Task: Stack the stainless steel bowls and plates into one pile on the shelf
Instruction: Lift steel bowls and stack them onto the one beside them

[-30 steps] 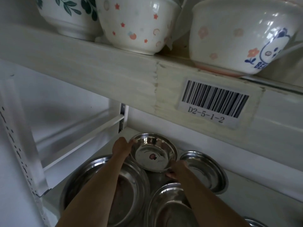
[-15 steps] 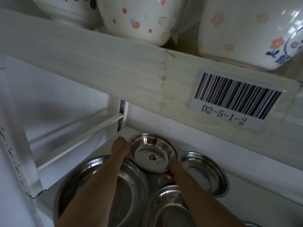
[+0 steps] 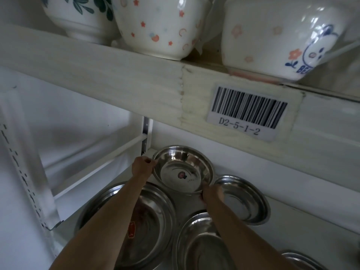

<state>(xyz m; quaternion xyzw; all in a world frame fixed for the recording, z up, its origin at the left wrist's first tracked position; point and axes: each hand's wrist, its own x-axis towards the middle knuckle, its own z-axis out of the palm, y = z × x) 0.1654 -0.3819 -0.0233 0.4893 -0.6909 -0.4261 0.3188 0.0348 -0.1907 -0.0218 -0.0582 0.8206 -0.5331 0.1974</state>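
Observation:
A small steel bowl [image 3: 182, 170] with a sticker inside is at the back of the lower shelf [image 3: 303, 230], tilted toward me. My left hand [image 3: 143, 166] grips its left rim and my right hand [image 3: 211, 193] grips its near right rim. Below it lie a large steel plate [image 3: 152, 221] on the left with a red label, a steel dish [image 3: 196, 244] in the near middle, and a shallow steel bowl [image 3: 245, 199] on the right. The rim of another steel piece [image 3: 300, 259] shows at the bottom right.
The thick upper shelf board [image 3: 136, 78] with a barcode label [image 3: 246, 112] hangs low over the steel ware. Three ceramic bowls [image 3: 159, 26] stand on it. A white upright and bracket [image 3: 145, 137] are at the back left.
The camera has shifted a little; both hands keep their grip on the small bowl, which sits slightly higher and more tilted than before.

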